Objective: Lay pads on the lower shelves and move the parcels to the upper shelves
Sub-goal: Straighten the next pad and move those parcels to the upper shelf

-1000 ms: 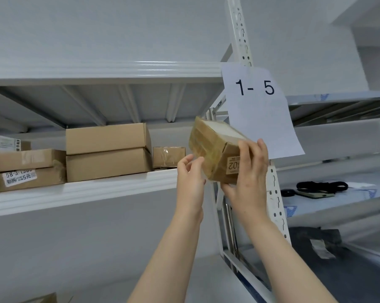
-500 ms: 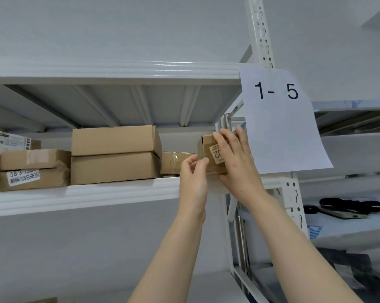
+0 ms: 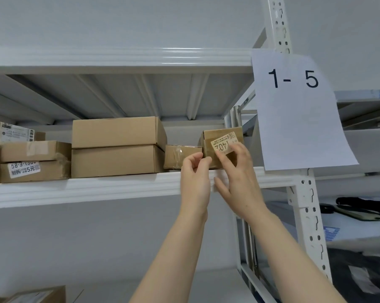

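The parcel [image 3: 219, 149] we were carrying a second ago now stands on the upper shelf [image 3: 97, 189] against a smaller box [image 3: 180, 156], our right hand [image 3: 239, 178] resting straight fingers on its label and our left hand [image 3: 194, 180] loosely curled and empty, so this move looks done.

Right fingers [image 3: 241, 153] cover part of parcel [image 3: 207, 147] label [image 3: 223, 144]; its fine print unreadable; bottom-left box [image 3: 38, 295] cut by frame edge.

light: bright, even, soft white | glare: streak along upper shelf lip [image 3: 173, 56] at 12 o'clock | shadow: dim underside there, thin lines between parcels [image 3: 117, 147] | lens: post [image 3: 279, 22] bows at 1 o'clock | focus: slightly soft overall
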